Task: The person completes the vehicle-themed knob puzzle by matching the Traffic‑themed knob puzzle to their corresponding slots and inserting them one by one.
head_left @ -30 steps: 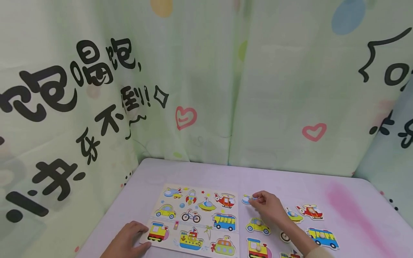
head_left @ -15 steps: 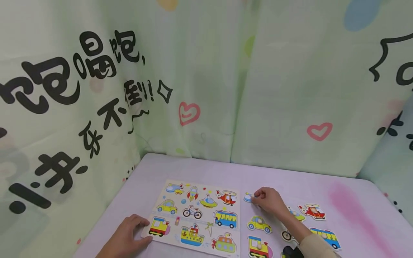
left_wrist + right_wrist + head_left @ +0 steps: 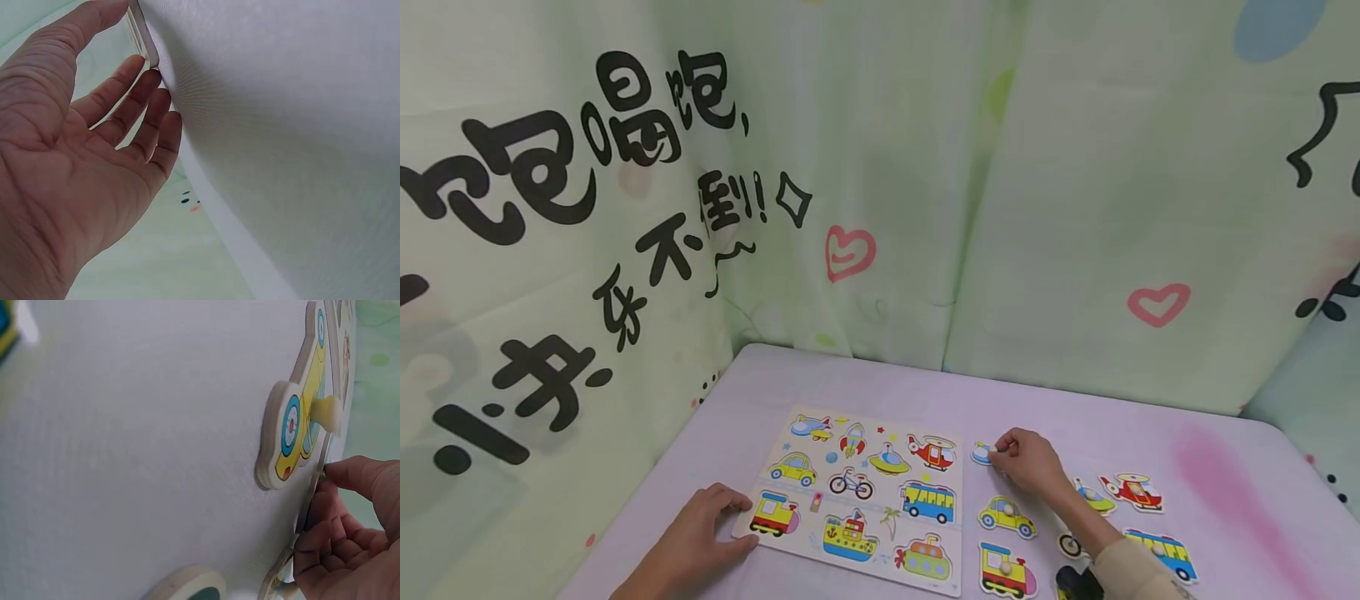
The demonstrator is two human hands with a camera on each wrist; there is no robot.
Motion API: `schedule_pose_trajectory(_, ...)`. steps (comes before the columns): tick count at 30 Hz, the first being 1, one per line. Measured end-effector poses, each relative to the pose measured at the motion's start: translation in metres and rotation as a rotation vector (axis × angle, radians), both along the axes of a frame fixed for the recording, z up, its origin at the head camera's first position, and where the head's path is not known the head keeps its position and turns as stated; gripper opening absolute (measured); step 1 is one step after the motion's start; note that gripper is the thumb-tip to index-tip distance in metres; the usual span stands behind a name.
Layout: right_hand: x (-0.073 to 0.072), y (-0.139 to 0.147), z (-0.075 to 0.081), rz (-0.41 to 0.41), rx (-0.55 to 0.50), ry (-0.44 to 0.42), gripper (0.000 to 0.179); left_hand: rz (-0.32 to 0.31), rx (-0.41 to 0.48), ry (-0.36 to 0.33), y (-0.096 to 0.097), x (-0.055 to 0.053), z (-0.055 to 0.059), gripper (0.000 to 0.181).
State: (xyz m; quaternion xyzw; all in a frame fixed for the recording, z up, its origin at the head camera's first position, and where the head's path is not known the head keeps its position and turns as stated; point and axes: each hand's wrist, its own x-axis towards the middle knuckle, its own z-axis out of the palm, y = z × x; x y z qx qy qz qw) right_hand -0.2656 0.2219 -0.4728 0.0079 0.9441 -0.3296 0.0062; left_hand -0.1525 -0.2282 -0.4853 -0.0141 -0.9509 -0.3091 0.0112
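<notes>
In the head view, my right hand (image 3: 1030, 462) pinches a small blue airplane puzzle piece (image 3: 982, 452) lying just right of the puzzle board (image 3: 811, 533). Its thumb and fingertips cover part of the piece. In the right wrist view, the thumb (image 3: 359, 475) and index finger meet at the edge of a thin piece, beyond the yellow car piece (image 3: 294, 434) with its round knob. At the board's left edge, my left hand (image 3: 700, 533) rests with thumb and fingers spread apart, touching the rim. In the left wrist view, the fingers (image 3: 128, 103) are loosely bent beside the board's corner.
Right of the board lie more knobbed pieces: a car, a train (image 3: 1007, 571), a flying saucer (image 3: 1093, 500), a helicopter (image 3: 1135, 493), a bus (image 3: 1161, 554) and a partly hidden bicycle (image 3: 1070, 546). A patterned curtain (image 3: 895, 167) surrounds the white table.
The head view has shifted slightly, so the scene sits a little differently. Both hands keep their places, the right on the airplane piece and the left at the board's edge.
</notes>
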Motion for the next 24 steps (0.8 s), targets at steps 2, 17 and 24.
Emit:
schedule_pose_trajectory(2,0.000,-0.001,-0.001,-0.010,0.013,0.004,0.017,0.001,-0.009,-0.004,0.000,-0.001,0.000,0.039)
schedule_pose_trajectory(17,0.002,-0.005,-0.002,0.000,0.013,0.030,0.018,0.036,-0.078,-0.066,0.008,-0.002,-0.002,0.039)
schedule_pose_trajectory(24,0.002,-0.008,0.005,-0.058,-0.129,0.007,0.025,0.035,-0.096,-0.062,0.011,-0.001,-0.002,0.038)
